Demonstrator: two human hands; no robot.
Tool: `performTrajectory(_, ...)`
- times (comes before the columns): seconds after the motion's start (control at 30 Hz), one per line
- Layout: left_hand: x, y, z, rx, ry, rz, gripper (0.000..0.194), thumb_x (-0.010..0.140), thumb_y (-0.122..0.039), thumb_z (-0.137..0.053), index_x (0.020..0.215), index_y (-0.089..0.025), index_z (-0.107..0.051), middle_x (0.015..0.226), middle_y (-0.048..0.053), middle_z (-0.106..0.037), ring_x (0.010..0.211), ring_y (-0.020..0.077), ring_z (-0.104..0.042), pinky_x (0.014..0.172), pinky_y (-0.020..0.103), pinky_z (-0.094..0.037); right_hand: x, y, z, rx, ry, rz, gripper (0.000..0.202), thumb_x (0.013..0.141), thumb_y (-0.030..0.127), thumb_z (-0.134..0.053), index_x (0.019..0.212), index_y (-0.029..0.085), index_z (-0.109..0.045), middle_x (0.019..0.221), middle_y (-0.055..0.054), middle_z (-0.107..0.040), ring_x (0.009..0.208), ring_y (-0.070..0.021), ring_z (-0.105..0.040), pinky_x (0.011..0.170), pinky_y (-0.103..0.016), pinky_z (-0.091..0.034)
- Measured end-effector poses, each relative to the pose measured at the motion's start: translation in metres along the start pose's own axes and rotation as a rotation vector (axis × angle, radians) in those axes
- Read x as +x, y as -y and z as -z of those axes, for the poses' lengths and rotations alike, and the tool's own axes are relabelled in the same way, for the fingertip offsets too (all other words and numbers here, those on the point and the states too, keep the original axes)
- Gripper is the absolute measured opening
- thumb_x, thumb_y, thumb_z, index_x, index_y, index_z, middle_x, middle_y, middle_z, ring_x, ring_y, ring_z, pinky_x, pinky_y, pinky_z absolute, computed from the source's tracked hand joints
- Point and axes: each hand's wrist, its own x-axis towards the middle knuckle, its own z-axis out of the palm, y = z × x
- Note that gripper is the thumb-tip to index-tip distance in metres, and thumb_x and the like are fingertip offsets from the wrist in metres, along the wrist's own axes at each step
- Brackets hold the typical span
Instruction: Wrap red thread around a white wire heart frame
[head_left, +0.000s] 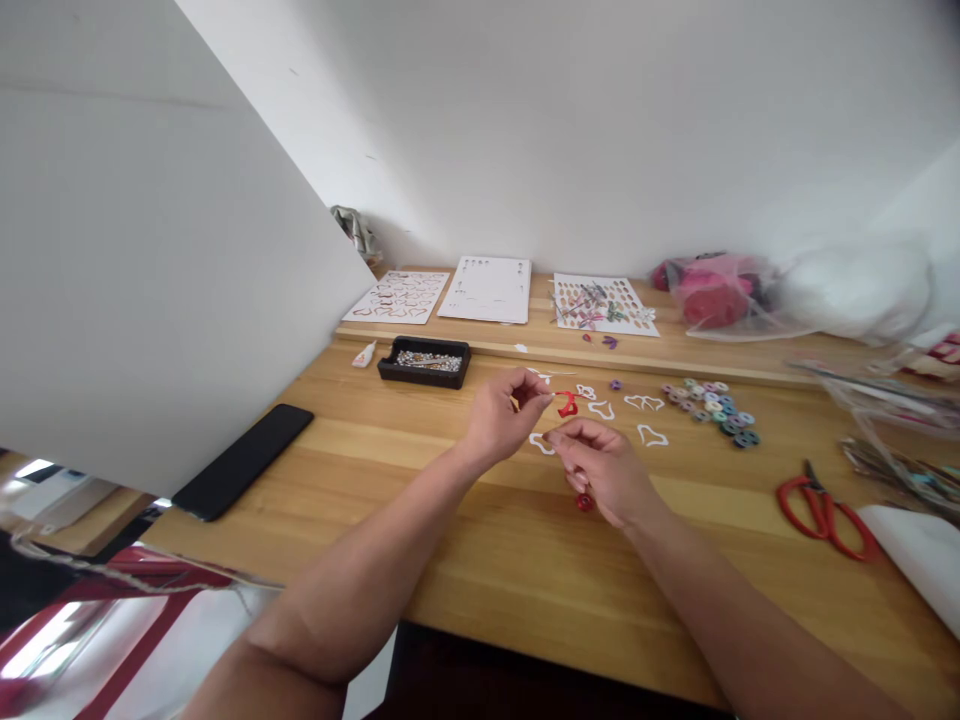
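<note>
My left hand (511,412) is closed in a pinch on a red, curved petal-shaped piece (568,405), which sticks out to the right of the fingertips. Just to the right and nearer to me, my right hand (604,468) is also pinched, its fingertips over a white petal-shaped outline (541,444). What those fingertips grip is too fine to see. A small red thread bobbin (584,502) shows right below the curled fingers; whether it hangs or lies on the wood cannot be told. More white outlines (652,435) lie beyond and beside the hands.
Several coloured thread bobbins (712,405) cluster to the right, with red-handled scissors (825,515) nearer. A black tray (424,380) of beads, a small white bottle (364,354) and a black phone-like slab (244,460) lie left. Patterned sheets (486,290) rest on the back ledge.
</note>
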Motion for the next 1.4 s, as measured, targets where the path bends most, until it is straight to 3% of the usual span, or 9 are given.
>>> performTrajectory(0.17,0.0,-0.001,0.008,0.361,0.027,-0.236,0.008,0.086,-0.014,-0.058,0.08,-0.017,-0.062,0.078,0.002,-0.063,0.073,0.0127,-0.055,0.067,0.024,-0.043,-0.005,0.008,0.004,-0.343,-0.112,0.277,0.022,0.079,0.038,-0.071,0.069,0.02,-0.066,0.053,0.004,-0.046,0.048,-0.0082,-0.034,0.046,-0.025,-0.025)
performTrajectory(0.37,-0.004,-0.006,0.017,0.752,0.32,-0.433,0.022,0.095,-0.018,-0.043,0.086,-0.019,-0.063,0.086,0.005,-0.061,0.08,0.0166,-0.056,0.067,0.027,-0.04,-0.001,0.017,0.016,-0.425,-0.195,0.379,0.019,0.079,0.037,-0.07,0.07,0.02,-0.069,0.052,0.005,-0.041,0.051,-0.0098,-0.032,0.049,-0.026,-0.024)
performTrajectory(0.47,-0.004,-0.01,0.018,0.664,0.431,-0.394,0.023,0.095,-0.018,-0.044,0.085,-0.02,-0.064,0.086,0.003,-0.061,0.078,0.0154,-0.057,0.068,0.026,-0.04,0.004,0.019,0.019,-0.301,-0.17,0.31,0.02,0.074,0.038,-0.074,0.068,0.02,-0.067,0.054,0.004,-0.047,0.051,-0.0095,-0.034,0.048,-0.026,-0.024)
performTrajectory(0.6,-0.004,-0.014,0.016,0.333,0.498,-0.325,0.017,0.091,-0.014,-0.05,0.081,-0.019,-0.063,0.082,0.002,-0.062,0.077,0.0133,-0.058,0.072,0.025,-0.043,0.009,0.019,0.021,-0.085,-0.142,0.154,0.026,0.065,0.041,-0.081,0.068,0.02,-0.066,0.053,0.005,-0.047,0.046,-0.0071,-0.032,0.045,-0.024,-0.021)
performTrajectory(0.73,-0.003,-0.016,0.013,-0.016,0.453,-0.148,0.01,0.087,-0.02,-0.061,0.078,-0.016,-0.062,0.074,0.001,-0.061,0.065,0.0097,-0.052,0.062,0.022,-0.041,0.011,0.014,0.023,0.075,-0.111,-0.035,0.032,0.06,0.041,-0.085,0.072,0.02,-0.064,0.05,0.007,-0.046,0.043,-0.0055,-0.03,0.042,-0.021,-0.019)
performTrajectory(0.83,-0.003,-0.014,0.011,-0.185,0.403,-0.041,0.014,0.085,-0.027,-0.065,0.078,-0.015,-0.061,0.071,0.0,-0.059,0.06,0.0082,-0.048,0.057,0.022,-0.038,0.01,0.01,0.021,0.199,-0.018,-0.148,0.03,0.058,0.032,-0.084,0.075,0.02,-0.063,0.045,0.01,-0.038,0.041,-0.0039,-0.023,0.041,-0.019,-0.016)
performTrajectory(1.03,-0.001,-0.008,0.005,-0.22,0.197,0.027,0.017,0.081,-0.029,-0.068,0.078,-0.015,-0.059,0.074,0.001,-0.06,0.066,0.0091,-0.052,0.061,0.021,-0.042,0.005,0.004,0.01,0.303,0.099,-0.212,0.027,0.065,0.03,-0.081,0.072,0.02,-0.058,0.047,0.01,-0.041,0.039,-0.0034,-0.022,0.039,-0.018,-0.02)
performTrajectory(1.27,-0.001,-0.012,0.003,0.067,-0.023,-0.067,0.004,0.082,-0.015,-0.062,0.078,-0.016,-0.061,0.07,-0.001,-0.058,0.063,0.0088,-0.05,0.057,0.02,-0.039,-0.002,0.004,0.003,0.079,0.004,-0.026,0.027,0.068,0.04,-0.08,0.071,0.019,-0.063,0.048,0.008,-0.043,0.039,-0.0043,-0.025,0.04,-0.021,-0.018)
performTrajectory(1.4,-0.004,-0.02,0.01,0.353,-0.024,-0.214,0.011,0.082,-0.007,-0.058,0.078,-0.017,-0.06,0.073,0.0,-0.059,0.069,0.0107,-0.052,0.064,0.022,-0.041,-0.005,0.011,0.004,-0.201,-0.078,0.212,0.026,0.074,0.042,-0.075,0.071,0.018,-0.066,0.054,0.005,-0.047,0.048,-0.0073,-0.033,0.045,-0.024,-0.023)
